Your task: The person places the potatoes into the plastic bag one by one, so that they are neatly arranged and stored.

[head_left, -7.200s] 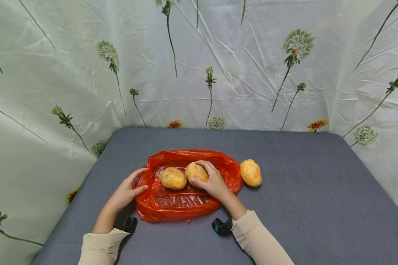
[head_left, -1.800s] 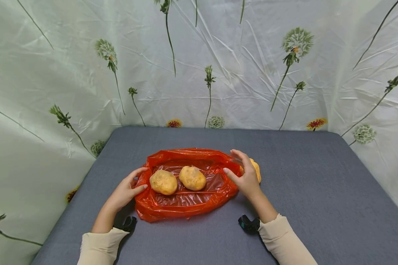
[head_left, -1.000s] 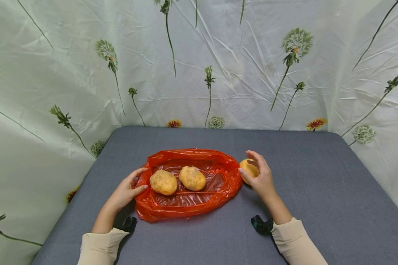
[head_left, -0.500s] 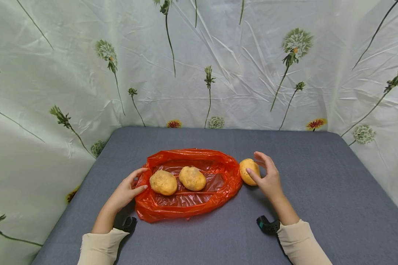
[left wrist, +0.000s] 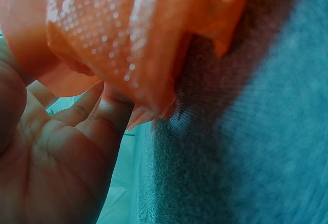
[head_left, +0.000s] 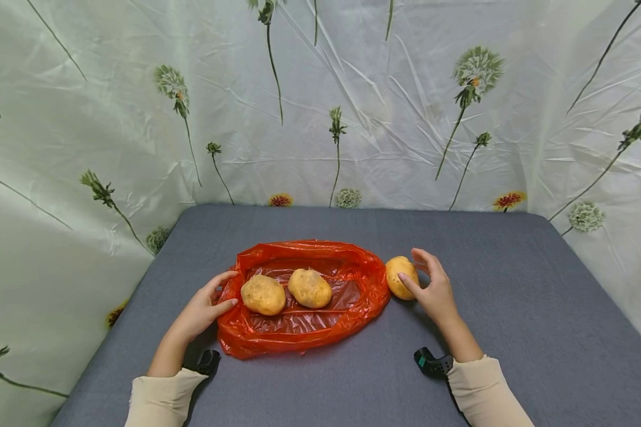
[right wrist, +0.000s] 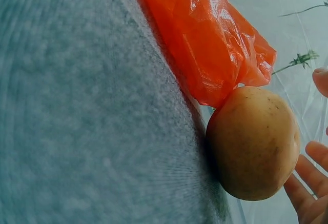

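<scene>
A red plastic bag (head_left: 304,341) lies spread out with its mouth open in the head view. Two potatoes (head_left: 263,295) (head_left: 310,288) rest inside it, side by side. My left hand (head_left: 200,308) holds the bag's left end, thumb and fingers curled about its edge; the film hides the fingertips in the left wrist view. A third potato (head_left: 400,277) lies on the table against the bag's right end. Close beside it, my right hand (head_left: 432,290) has thumb and fingers spread, the thumb overlapping the potato in the head view. In the right wrist view its fingers are behind the potato (right wrist: 253,142).
Dark grey cloth covers the table (head_left: 513,314), whose far edge runs along a pale curtain (head_left: 320,118) printed with flowers. Black wrist devices (head_left: 432,363) sit below both sleeves, low over the table.
Earlier my right hand held a potato inside the bag; that hand has moved right, past the bag's rim, to the outside potato. The inside potatoes sit slightly further left. My left hand stays put.
</scene>
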The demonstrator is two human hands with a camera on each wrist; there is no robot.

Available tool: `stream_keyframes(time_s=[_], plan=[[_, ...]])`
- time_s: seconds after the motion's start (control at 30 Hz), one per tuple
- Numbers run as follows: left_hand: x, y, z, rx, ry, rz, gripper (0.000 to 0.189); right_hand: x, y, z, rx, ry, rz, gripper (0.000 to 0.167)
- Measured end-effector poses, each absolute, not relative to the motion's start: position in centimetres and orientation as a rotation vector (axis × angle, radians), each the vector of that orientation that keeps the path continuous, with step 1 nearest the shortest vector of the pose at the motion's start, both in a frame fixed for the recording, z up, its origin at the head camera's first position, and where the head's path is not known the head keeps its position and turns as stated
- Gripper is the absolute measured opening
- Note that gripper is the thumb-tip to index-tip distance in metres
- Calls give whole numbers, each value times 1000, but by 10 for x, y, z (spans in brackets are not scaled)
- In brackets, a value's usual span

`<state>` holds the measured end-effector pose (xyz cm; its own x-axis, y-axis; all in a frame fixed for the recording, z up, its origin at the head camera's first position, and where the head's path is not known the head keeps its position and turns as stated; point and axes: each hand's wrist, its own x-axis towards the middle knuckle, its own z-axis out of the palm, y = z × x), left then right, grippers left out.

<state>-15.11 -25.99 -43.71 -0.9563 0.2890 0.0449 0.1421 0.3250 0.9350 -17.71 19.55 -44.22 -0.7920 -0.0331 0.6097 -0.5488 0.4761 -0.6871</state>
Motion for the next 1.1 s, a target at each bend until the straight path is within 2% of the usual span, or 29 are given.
stream_keyframes(time_s=[0.17, 0.47, 1.1], plan=[[-151, -260, -437, 399, 2445, 1708, 53, -176, 195, -441, 439, -2255, 1318, 56], [-151, -260, -437, 394, 2439, 1710, 53, -158, 183, -414, 446, -2285, 1344, 50], [-151, -259, -436, 401, 2454, 1702, 54, -160, 184, -420, 348, -2398, 1403, 43]])
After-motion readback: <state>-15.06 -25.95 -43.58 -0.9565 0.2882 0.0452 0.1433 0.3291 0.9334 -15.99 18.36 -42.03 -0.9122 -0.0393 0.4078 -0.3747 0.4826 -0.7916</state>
